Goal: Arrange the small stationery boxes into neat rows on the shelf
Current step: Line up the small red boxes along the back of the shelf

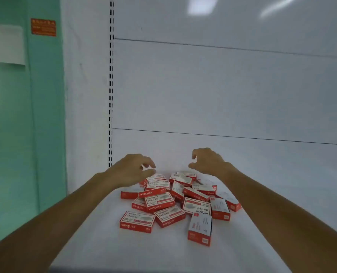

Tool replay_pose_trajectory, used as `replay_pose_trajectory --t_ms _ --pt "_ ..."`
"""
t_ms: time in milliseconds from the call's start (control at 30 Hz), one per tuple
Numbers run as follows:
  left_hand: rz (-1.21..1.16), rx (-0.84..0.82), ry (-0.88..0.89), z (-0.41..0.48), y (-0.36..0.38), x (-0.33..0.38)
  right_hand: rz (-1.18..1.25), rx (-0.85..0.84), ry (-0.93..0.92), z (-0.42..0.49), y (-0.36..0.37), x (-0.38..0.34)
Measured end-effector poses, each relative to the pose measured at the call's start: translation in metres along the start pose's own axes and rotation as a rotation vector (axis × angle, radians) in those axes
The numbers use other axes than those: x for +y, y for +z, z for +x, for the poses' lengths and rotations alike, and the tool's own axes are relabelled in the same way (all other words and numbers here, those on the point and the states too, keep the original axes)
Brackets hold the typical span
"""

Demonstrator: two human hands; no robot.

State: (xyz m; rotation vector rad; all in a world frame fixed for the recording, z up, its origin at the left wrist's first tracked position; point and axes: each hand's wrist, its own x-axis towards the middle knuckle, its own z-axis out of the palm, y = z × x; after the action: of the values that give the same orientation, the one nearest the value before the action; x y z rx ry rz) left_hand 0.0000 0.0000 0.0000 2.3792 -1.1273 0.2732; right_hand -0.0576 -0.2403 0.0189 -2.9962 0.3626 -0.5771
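Loosely, the small stationery boxes lay in a jumbled red-and-white heap on the white shelf, some flat, some tilted across each other, none in rows. One box sat apart at the front left of the heap. Both forearms reached over the shelf. The left hand hung at the heap's far left edge, fingers bent and slightly apart, holding nothing; its fingertips possibly brushed the topmost box. The right hand hovered above the far right of the heap, fingers curled loosely, empty. A white back panel rose behind.
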Motion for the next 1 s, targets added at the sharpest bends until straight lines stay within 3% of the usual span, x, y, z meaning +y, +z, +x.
replay_pose_trajectory --t_ms 133,267,400,600,833,1000 --pt "-0.023 -0.114 -0.022 -0.007 0.026 -0.011 -0.024 -0.1 -0.033 -0.002 0.025 -0.01" --pt "-0.07 -0.1 -0.023 -0.009 0.039 -0.022 -0.024 -0.115 -0.071 0.0 0.045 -0.017" --pt "-0.071 -0.172 -0.033 -0.008 0.041 -0.024 0.154 -0.236 0.033 0.003 0.054 -0.013" --pt "-0.165 -0.234 -0.056 -0.004 0.039 -0.022 0.157 -0.151 0.025 0.006 0.062 -0.013" --pt "-0.183 -0.127 -0.025 0.005 0.032 -0.014 0.196 0.045 -0.006 -0.004 0.059 -0.002" --pt "-0.192 -0.089 0.078 0.029 0.039 0.023 0.197 0.04 0.077 -0.036 0.031 0.047"
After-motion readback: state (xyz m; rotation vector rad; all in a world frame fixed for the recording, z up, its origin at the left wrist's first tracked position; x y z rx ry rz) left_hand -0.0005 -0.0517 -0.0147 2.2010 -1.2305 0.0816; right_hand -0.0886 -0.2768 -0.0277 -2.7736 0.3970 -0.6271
